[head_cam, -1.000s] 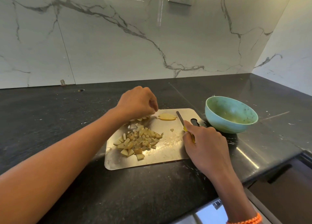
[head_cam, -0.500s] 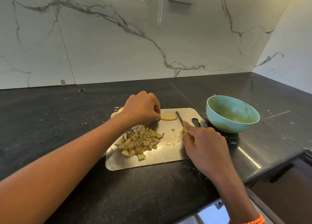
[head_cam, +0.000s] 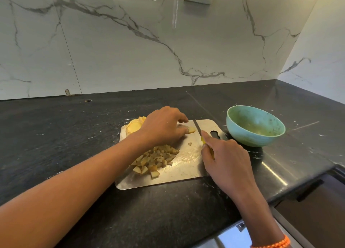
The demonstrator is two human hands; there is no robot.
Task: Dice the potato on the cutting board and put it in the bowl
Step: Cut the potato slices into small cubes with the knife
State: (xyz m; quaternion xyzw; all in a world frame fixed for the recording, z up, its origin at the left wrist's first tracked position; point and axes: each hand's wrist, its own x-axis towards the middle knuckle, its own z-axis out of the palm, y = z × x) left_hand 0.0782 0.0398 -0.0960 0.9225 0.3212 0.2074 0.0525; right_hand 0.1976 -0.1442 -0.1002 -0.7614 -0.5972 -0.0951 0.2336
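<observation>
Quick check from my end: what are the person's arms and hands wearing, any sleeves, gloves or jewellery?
Both forearms are bare, no sleeves in view. The left hand and right hand are ungloved, with no rings visible. The only item worn is an orange beaded bracelet on the right wrist.

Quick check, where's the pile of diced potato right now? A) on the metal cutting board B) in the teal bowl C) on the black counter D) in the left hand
A: the pile of diced potato pieces lies on the flat metal cutting board; the round teal bowl holds no dice.
</observation>
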